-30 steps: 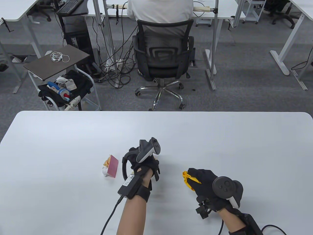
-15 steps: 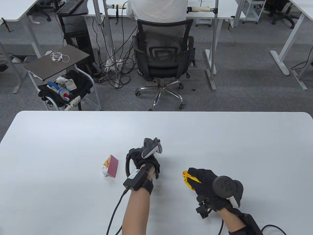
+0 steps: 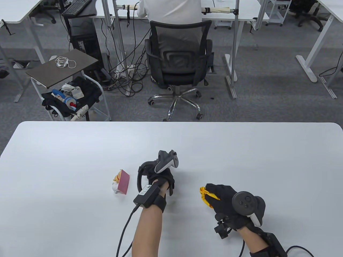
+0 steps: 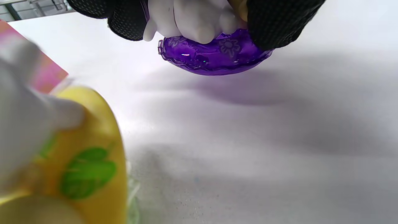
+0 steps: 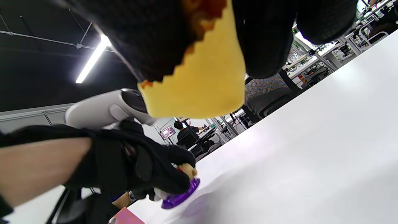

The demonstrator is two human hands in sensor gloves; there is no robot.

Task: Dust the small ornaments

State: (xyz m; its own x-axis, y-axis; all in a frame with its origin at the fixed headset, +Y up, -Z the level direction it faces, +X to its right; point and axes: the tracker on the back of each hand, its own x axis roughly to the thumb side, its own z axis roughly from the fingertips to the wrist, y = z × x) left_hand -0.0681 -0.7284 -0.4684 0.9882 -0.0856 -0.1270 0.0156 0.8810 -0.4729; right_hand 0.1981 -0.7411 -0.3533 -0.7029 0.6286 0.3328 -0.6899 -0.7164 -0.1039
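My left hand (image 3: 158,178) grips a small white figurine on a purple base (image 4: 214,54), held tilted just above the table; it also shows in the right wrist view (image 5: 178,194), where the left hand (image 5: 146,168) wraps it. My right hand (image 3: 223,196) holds a bunched yellow cloth (image 3: 206,195) to the right of the left hand, apart from the figurine; the cloth (image 5: 199,81) hangs from my fingers in the right wrist view. A second ornament with a pink square panel (image 3: 122,182) lies on the table left of my left hand and shows blurred and close in the left wrist view (image 4: 68,149).
The white table (image 3: 67,160) reaches a far edge, with an office chair (image 3: 178,61) and a seated person behind it. A small cart (image 3: 65,80) with clutter stands off the far left corner. Cables trail from both wrists toward the near edge.
My left hand has turned a little at the wrist and drifted slightly right with the figurine. My right hand with the cloth has barely moved.
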